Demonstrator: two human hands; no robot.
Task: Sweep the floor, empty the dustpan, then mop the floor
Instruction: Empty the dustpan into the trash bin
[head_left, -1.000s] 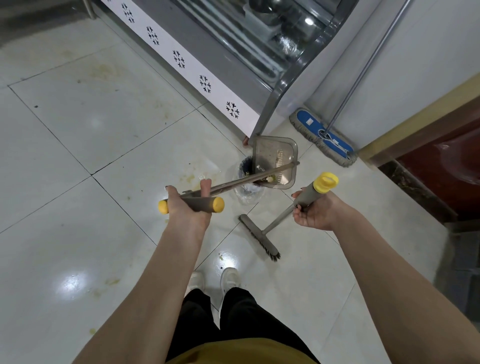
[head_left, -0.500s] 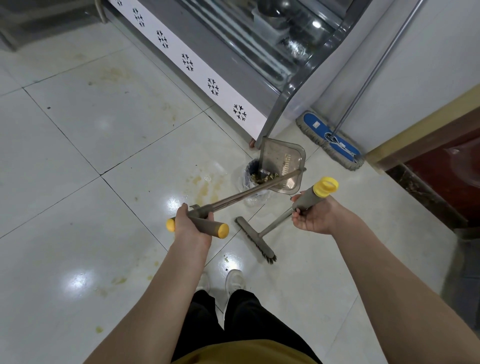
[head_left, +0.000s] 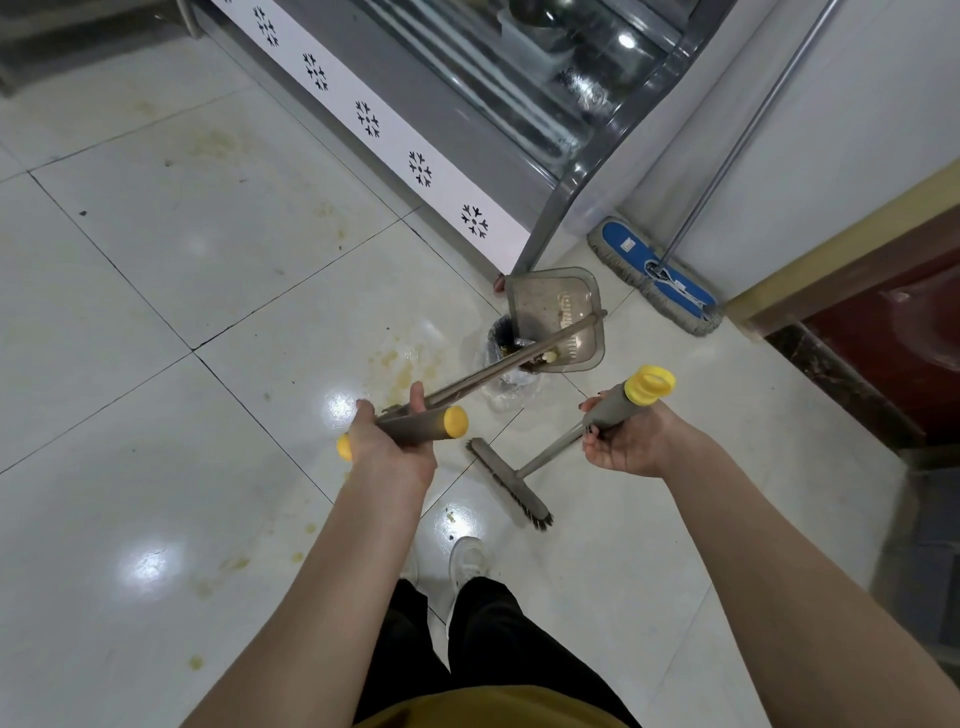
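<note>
My left hand grips the grey T-handle with yellow ends of a long-handled dustpan. The translucent grey pan is tipped over a small bin lined with a clear bag, and scraps lie at its lower lip. My right hand holds the grey grip of a broom just below its yellow cap. The broom head rests on the white tiled floor in front of my feet. A flat mop with a blue pad leans against the wall at the back right.
A glass-fronted display cabinet with a white snowflake strip runs along the back. A dark red counter base stands at the right. Yellowish stains and crumbs mark the tiles near the bin and near my white shoes.
My left hand has shifted the dustpan handle slightly while the pan stays tipped over the bin. The view has moved a little. My right hand and broom hold still.
</note>
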